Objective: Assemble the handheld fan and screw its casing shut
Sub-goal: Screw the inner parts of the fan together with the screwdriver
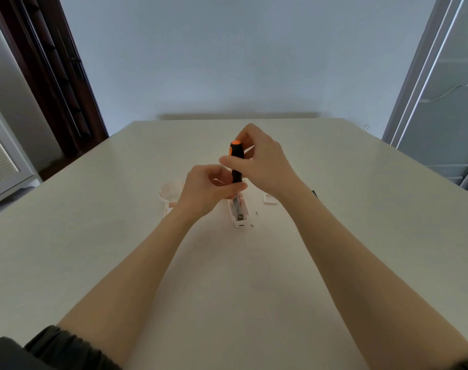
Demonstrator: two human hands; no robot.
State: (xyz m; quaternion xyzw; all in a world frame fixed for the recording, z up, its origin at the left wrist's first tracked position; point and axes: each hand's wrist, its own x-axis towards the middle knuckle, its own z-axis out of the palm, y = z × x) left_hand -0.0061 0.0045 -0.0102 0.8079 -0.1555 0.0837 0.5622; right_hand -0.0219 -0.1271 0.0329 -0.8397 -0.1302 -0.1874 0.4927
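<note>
Near the middle of the table (334, 263), toward its far edge: an open fan handle (238, 213), white, lying lengthwise with its butt end pointing at the near edge, inner metal parts and a red wire showing. Standing upright over the handle's far end: a screwdriver (236, 162), black grip, orange cap on top, tip lost behind the fingers. Right hand (262, 162) curled round the upper grip, thumb and fingers pinching just under the cap. Left hand (209, 190) lower down, fingers curled round the bottom of the grip, thumb laid across it, covering the far part of the handle. Both hands close together, one above the other on the same tool. Just left of the left hand, partly hidden by wrist: a round white fan head (170, 192) with a pinkish tint, resting on the table. Right of the handle, near its butt end: two small screws (256, 212), apart from each other, lying loose. Further right, touching the edge of the right wrist: a small white cover (269, 200), flat on the table. Beside the right forearm, a sliver of something dark (314, 193), too little visible to name. Dark sleeves (67, 345) pushed up both arms at the near edge.
</note>
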